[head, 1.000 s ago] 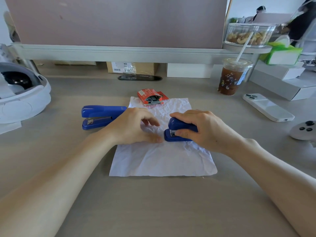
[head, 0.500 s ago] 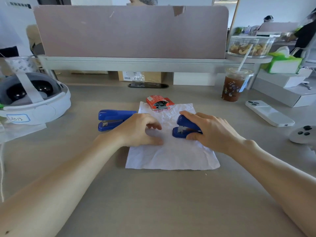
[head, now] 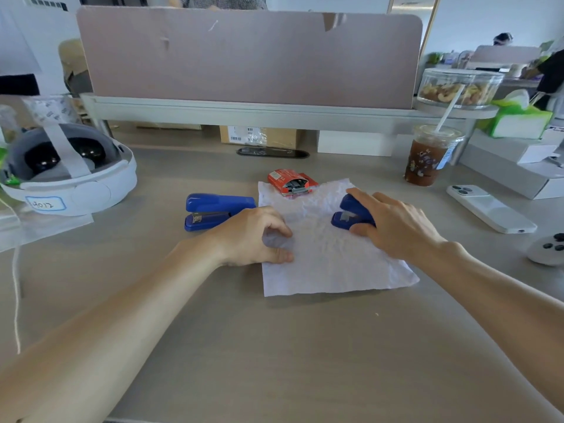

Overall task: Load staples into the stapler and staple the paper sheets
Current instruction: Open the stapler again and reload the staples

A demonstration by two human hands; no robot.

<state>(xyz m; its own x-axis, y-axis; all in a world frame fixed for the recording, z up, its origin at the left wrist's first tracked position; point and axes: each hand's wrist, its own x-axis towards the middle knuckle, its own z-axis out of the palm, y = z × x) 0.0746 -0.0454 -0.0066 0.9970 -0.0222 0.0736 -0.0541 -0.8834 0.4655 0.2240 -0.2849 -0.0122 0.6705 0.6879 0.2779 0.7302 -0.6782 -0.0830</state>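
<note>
Two hands on crumpled paper, one covering a small stapler

The right hand (head: 393, 227) closes over a small blue stapler (head: 351, 213) at frame centre-right, hiding its rear half; it sits on the paper sheets (head: 323, 254). The left hand (head: 253, 236), loosely curled, presses the paper's left edge, gripping nothing. A larger stapler (head: 213, 210) lies just left, a red staple box (head: 291, 182) on the top edge. Iced drink (head: 430, 157) and phone (head: 488, 207) stand right.
</note>
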